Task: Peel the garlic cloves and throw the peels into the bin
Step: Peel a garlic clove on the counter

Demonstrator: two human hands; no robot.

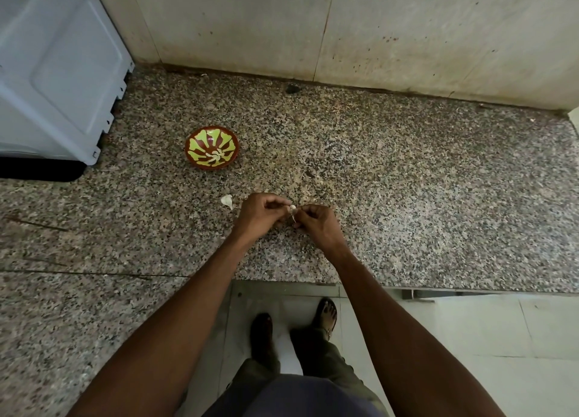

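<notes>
Both hands — left hand and right hand — pinched one garlic clove between curled fingertips near the counter's front edge, probably to strip its skin, while another clove lay just beside — unpeeled, it seemed.

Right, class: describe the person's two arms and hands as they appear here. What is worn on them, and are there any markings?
Both forearms are bare from the bottom edge of the picture to the wrists: no sleeves show. The left hand and the right hand wear no gloves. No watch, bracelet or ring can be made out, though the fingers are too small in the picture to be sure. No markings show on either arm.
</notes>
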